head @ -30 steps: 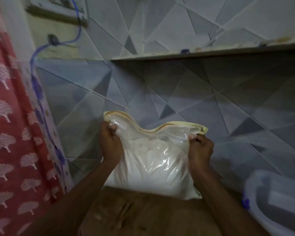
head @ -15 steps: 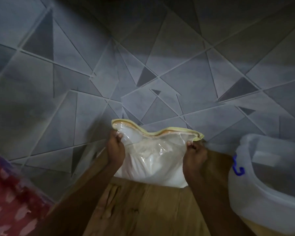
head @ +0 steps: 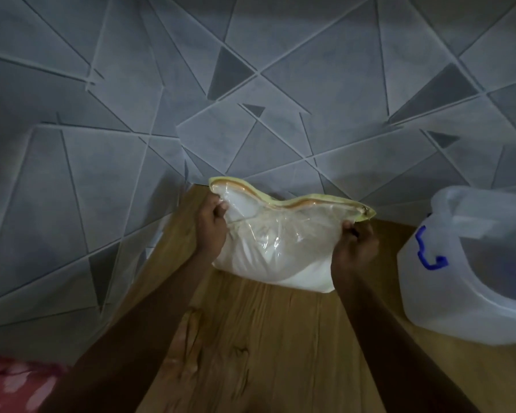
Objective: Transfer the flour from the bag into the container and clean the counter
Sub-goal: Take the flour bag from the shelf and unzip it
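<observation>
The bag (head: pixel 276 248) stood upright on the counter (head: pixel 268 347), just above the centre of the view, its base resting on the wood and its back near the tiled wall (head: pixel 131 129) at twelve o'clock. It was clear plastic with a yellow strip along its wavy top edge, and white flour filled its lower part, heaped toward the bottom. The left hand (head: pixel 210 231) gripped the bag's side at nine o'clock, fingers curled round the plastic just under the top corner. The right hand (head: pixel 355 248) pinched the opposite side at three o'clock, below the other yellow corner, with the fingers folded over the film. Both forearms ran down toward six o'clock. Whether the top edge was sealed or parted could not be told in the dim light. The container (head: pixel 471 263), a translucent white tub with a blue clasp on its near wall, sat on the counter at three o'clock from the bag, near but apart from the right hand, and ran off the edge of the view. A red patterned cloth (head: pixel 15 383) showed at eight o'clock, in the bottom corner.
</observation>
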